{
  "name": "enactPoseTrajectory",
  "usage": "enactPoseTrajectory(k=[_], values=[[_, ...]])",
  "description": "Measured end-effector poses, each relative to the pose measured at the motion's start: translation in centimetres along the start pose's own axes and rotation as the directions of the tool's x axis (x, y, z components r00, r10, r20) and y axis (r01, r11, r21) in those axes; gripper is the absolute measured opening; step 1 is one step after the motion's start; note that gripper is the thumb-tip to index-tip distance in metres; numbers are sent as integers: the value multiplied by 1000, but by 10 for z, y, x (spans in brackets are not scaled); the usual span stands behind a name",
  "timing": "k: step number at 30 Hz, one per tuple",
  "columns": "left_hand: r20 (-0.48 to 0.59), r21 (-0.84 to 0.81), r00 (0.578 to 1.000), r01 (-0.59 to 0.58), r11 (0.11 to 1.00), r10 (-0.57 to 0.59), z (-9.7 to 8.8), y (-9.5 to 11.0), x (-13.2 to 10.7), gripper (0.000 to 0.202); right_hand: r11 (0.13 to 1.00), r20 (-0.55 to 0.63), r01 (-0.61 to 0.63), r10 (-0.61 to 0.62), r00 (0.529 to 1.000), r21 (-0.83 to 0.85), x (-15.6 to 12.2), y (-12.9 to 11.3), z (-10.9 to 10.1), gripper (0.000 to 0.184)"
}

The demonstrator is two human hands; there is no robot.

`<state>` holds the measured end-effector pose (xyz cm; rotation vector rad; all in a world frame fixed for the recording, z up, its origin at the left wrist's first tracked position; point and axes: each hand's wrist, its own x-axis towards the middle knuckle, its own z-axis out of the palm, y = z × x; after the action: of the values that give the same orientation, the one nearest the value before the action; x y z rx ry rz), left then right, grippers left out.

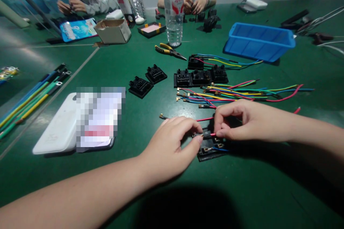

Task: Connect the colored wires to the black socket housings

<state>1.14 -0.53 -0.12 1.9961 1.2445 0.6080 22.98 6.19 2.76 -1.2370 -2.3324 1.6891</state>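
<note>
Just in front of me, a black plastic socket module (211, 155) lies on the green table, its metal contacts facing up. A blue wire (220, 149) runs from one contact. My right hand (238, 121) pinches a red wire (213, 134) close to its black-sleeved terminal, above the module. From the left, my left hand (178, 141) is closed with thumb and fingers at the module's edge, steadying it beside that terminal. The fingertips partly hide the contact there. Another red wire (204, 118) passes behind both hands.
Loose coloured wires (228, 94) lie beyond my hands, with several black modules (200, 77) behind them. Yellow-handled pliers (170, 50), a water bottle (174, 14) and a blue bin (260, 44) stand farther back. Two phones (57, 125) lie at left. Two people sit opposite.
</note>
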Motion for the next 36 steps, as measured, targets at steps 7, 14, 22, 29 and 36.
enactPoseTrajectory(k=[7,14,22,29,36], values=[[-30,-29,999,16,999,-17,1,0,0,10,1000,20,-12,12,1000,19,0,-3,4,18],[-23,-32,999,33,999,-33,1,1,1,9,999,21,-15,14,1000,44,1,-6,6,15],[-28,-32,999,42,999,-43,1,1,2,9,1000,41,7,-7,999,5,1,0,4,11],[-10,-24,999,51,998,-52,-1,3,1,9,999,66,49,-49,997,9,2,3,3,12],[11,-40,999,49,998,-48,0,2,3,7,999,67,20,-23,997,46,2,-2,5,13]])
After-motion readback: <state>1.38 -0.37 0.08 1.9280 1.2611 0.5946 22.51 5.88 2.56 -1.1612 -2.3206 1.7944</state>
